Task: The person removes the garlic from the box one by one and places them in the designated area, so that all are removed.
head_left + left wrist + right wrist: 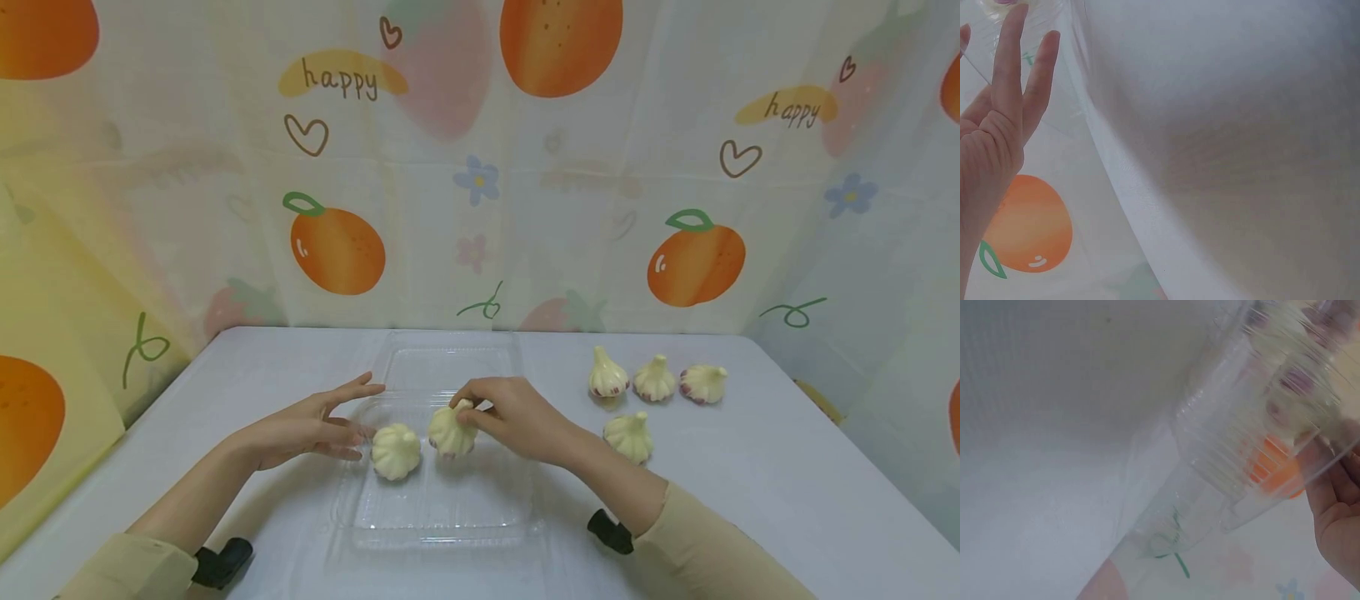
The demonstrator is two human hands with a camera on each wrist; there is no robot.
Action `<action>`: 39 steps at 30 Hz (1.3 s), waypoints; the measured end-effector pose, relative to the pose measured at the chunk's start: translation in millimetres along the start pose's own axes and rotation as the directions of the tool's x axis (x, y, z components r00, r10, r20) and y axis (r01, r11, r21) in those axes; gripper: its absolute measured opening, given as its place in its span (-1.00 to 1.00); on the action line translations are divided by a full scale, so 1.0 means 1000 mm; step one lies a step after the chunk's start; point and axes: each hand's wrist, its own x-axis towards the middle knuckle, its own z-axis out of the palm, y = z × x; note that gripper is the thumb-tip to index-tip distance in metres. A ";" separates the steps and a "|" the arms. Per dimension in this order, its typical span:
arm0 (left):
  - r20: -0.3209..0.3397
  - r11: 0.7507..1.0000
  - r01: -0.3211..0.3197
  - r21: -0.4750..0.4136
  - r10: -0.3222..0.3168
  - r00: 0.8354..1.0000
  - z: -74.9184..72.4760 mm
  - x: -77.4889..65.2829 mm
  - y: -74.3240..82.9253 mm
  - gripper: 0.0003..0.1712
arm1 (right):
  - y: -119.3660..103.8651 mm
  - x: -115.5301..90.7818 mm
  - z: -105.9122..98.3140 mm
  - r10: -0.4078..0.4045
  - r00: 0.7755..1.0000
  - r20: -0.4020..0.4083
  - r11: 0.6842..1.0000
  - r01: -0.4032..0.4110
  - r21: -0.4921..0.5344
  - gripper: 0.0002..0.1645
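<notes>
My right hand (517,421) pinches a pale garlic bulb (450,433) with thumb and fingers, over a clear plastic container (435,537). Beside it, a second garlic bulb (395,452) sits in the left part of the container. At the container's left edge is my left hand (303,427), its fingers spread and fairly straight, the tips right by the rim. The left wrist view shows the left hand (1000,119) with extended fingers. In the right wrist view, clear plastic partly covers the right hand (1335,506) and the bulb with purple patches (1297,381).
The container's raised lid (453,343) lies toward the back. On the white table (720,475) at right, three garlic bulbs (655,379) stand in a row, with another bulb (630,437) in front, near my right forearm. A fruit-printed curtain (517,217) hangs behind.
</notes>
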 end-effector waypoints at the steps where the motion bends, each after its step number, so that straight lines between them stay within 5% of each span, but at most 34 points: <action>1: -0.001 1.000 0.000 0.001 0.000 1.000 0.000 0.000 0.000 -0.14 | 0.000 0.000 -0.001 -0.002 1.000 -0.004 1.000 0.002 -0.002 -0.79; 39: 0.002 1.000 -0.002 0.000 0.002 1.000 -0.001 0.001 -0.001 -0.11 | -0.004 -0.013 -0.042 0.011 0.987 -0.163 0.999 -0.016 -0.034 -0.83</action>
